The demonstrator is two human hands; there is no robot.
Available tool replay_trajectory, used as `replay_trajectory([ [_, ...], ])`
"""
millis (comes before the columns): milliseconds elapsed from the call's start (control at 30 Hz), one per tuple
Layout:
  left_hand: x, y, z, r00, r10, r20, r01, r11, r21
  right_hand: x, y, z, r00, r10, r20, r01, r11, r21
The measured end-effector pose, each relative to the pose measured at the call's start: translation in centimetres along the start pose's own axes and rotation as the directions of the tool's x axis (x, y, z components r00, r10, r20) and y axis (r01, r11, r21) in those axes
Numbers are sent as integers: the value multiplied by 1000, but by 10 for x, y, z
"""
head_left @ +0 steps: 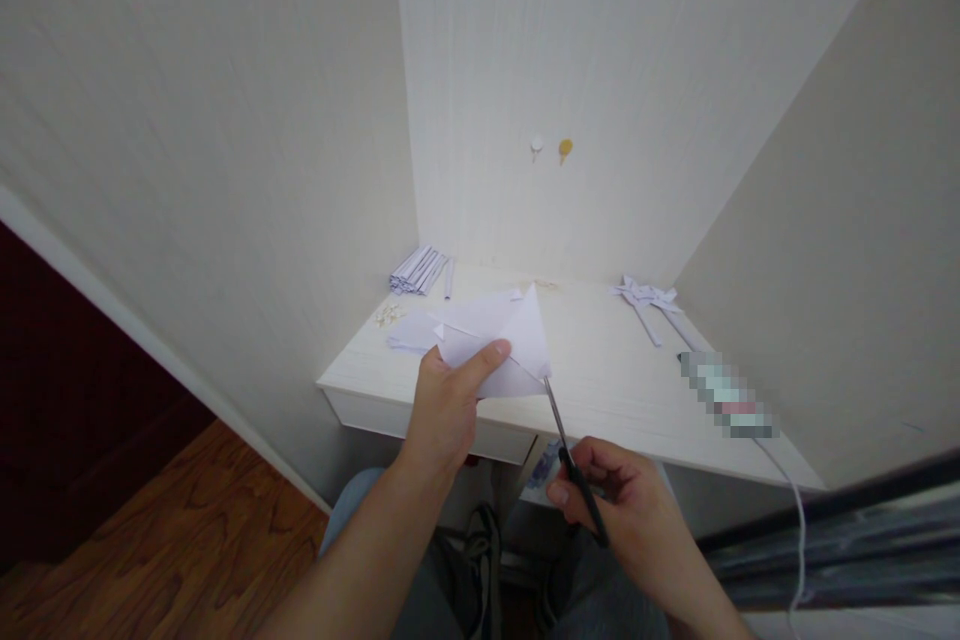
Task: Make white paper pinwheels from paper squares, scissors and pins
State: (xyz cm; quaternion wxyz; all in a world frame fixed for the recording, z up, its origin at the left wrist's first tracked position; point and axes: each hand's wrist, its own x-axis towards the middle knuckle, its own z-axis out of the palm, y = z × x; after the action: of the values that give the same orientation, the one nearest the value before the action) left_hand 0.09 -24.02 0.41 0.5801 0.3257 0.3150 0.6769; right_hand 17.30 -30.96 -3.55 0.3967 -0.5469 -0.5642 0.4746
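My left hand (450, 400) grips a folded sheet of white paper (499, 335) above the desk's front edge, thumb on top. Slits or fold lines run across the sheet toward its corners. In my right hand (619, 495) is a pair of scissors (556, 415) with black handles. Their blade tips meet the paper's lower right corner; whether they are closed there I cannot tell. Behind the held sheet, more white paper (409, 332) lies on the desk.
On the white desk (592, 400) lie a bundle of rolled paper sticks (420, 270), small pale bits (388, 315), two paper pinwheels on sticks (645, 295) and a blurred-out device (727, 395) with a white cable (799, 520). Walls enclose the desk; two hooks (565, 150) sit at the back.
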Motion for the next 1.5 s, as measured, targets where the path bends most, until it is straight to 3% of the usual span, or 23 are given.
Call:
replay_trajectory([
  [733, 4, -5, 2, 1000, -20, 5, 19, 1000, 19, 5, 8, -2, 998, -13, -62, 12, 1000, -10],
  [1233, 8, -14, -2, 1000, 6, -16, -5, 997, 73, 7, 7, 0, 1000, 14, -17, -13, 998, 63],
  [1433, 17, -12, -16, 999, 33, -22, -24, 951, 309, 10, 23, -12, 993, 31, 111, -46, 990, 133],
  [1500, 23, -7, -22, 999, -10, 48, -13, 887, 461, 15, 23, -23, 998, 40, 39, -44, 992, 121],
])
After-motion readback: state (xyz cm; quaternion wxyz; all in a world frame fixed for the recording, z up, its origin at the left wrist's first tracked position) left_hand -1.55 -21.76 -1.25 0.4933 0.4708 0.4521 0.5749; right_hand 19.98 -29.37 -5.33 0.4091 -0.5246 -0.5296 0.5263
